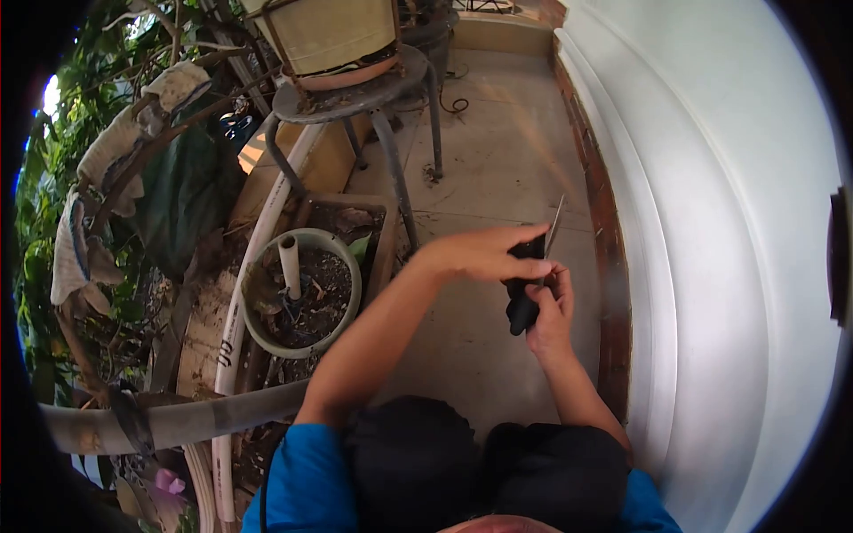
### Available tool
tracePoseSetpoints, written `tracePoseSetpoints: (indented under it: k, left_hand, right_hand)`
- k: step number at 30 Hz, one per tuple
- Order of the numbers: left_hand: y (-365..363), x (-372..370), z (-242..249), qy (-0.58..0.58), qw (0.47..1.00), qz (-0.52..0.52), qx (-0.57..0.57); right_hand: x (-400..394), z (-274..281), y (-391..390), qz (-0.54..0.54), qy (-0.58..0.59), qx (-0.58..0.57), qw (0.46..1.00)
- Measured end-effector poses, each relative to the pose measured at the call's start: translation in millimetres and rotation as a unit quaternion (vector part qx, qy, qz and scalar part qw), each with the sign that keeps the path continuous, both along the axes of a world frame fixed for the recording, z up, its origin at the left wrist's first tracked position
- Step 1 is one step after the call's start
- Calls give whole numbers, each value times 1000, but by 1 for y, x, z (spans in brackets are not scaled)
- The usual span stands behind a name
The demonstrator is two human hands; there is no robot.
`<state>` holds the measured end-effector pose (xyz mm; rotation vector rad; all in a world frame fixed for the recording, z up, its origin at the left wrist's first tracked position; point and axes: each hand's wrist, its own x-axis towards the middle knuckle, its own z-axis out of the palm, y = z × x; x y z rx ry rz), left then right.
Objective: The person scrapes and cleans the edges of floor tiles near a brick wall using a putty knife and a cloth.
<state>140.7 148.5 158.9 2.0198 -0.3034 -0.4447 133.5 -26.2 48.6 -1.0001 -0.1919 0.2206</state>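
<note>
Both hands meet in front of my knees around a black-handled tool with a thin, shiny metal blade pointing up and away. Its exact kind is partly hidden by my fingers. My left hand reaches across from the left, its thumb and fingers around the upper black part near the base of the blade. Lower down, my right hand grips the black handle from the right side, with the fingers curled in. The tool is held above the tiled floor.
To the left stands a round pot of soil with a pale pipe upright in it. A stool beyond bears a large planter. Long white pipes and foliage line the left; a white wall borders the right.
</note>
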Motion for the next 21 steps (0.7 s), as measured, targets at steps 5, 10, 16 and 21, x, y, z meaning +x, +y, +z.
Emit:
tracePoseSetpoints:
  k: [5,10,16,21]
  left_hand:
    - [9,25,55,-206,962,-24,179]
    - [-8,8,137,-296,919,-55,253]
    - [-35,-15,184,-303,884,-147,325]
    - [-52,-40,181,-255,842,-254,403]
  right_hand:
    - [-2,29,1,27,26,31,999]
    - [3,29,0,71,49,31,996]
    - [10,16,-5,95,68,0,993]
    - [12,17,-13,116,68,3,991]
